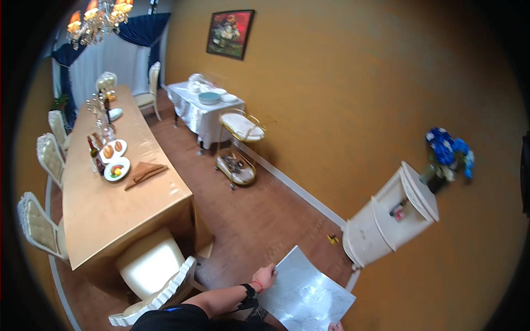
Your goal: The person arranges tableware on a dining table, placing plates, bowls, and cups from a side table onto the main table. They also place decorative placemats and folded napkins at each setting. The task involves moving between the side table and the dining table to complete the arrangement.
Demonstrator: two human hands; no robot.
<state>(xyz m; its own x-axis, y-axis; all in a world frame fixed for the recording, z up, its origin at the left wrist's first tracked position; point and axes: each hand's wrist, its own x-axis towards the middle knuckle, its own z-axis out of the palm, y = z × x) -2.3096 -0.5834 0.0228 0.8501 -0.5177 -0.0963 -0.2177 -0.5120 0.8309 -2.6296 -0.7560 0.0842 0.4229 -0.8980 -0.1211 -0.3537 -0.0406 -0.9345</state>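
Observation:
A flat, glossy silver-white rectangular panel (308, 285), perhaps several thin sheets together, is held low in front of my body. My left hand (265, 276) grips its left edge, with a red cord and a black strap at the wrist. At the lower right corner, my right hand (336, 327) shows only its fingers, which hold the panel's edge. Light glares off the panel's surface, and a round textured patch shows near its bottom.
Left stands a long table (116, 231) with a gold cloth, plates of food (117, 169), bottles and a folded brown napkin (145, 174). A cream chair (153, 262) is close by. Beyond are a gold trolley (238, 165) and white-clothed side table (186, 103); right, a white cabinet (368, 236).

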